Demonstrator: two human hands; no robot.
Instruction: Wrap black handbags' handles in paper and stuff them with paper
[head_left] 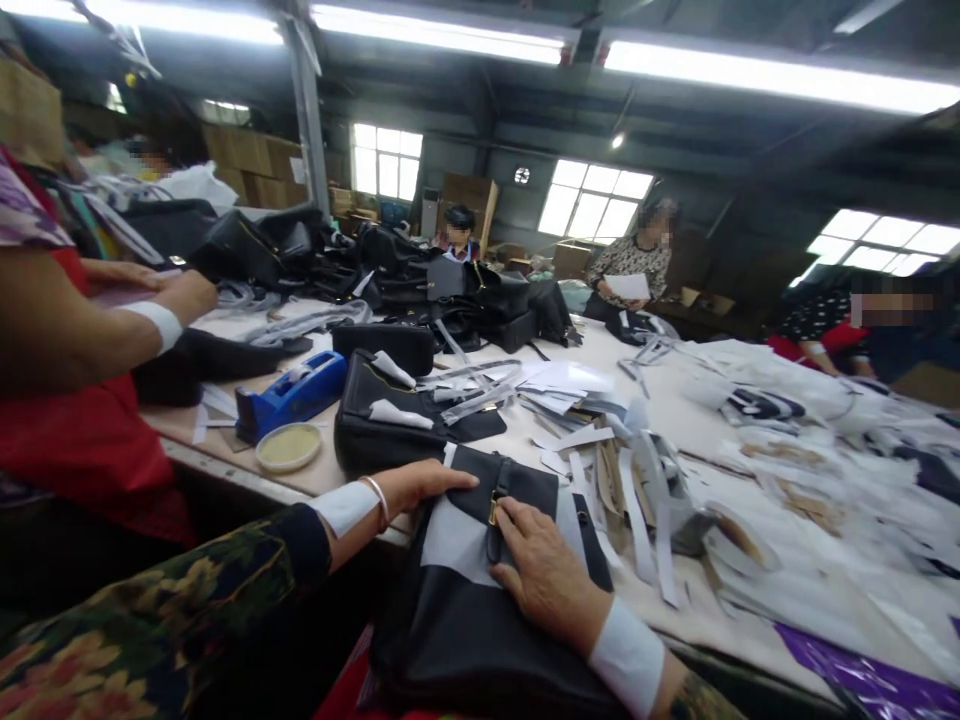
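A black handbag point(480, 630) leans against the table edge in front of me, its flap point(517, 480) folded down over a sheet of white tissue paper point(457, 540). My left hand point(420, 488) holds the flap's upper left side, fingers long and close together; some are hidden. Lower on the flap, my right hand point(551, 565) has thumb and fingers closed around the black strap point(493, 545) by its gold buckle point(493, 508). Just beyond lies a second black bag point(375, 415) with white wrapping on its handle ends.
A blue tape dispenser point(292, 395) and a round shallow tin point(288, 447) stand at left. Paper strips point(637, 510), white sheets point(566, 385) and a tape roll point(742, 540) lie at right. Black bags point(517, 310) are heaped behind. A co-worker's arm point(90, 310) is close at left.
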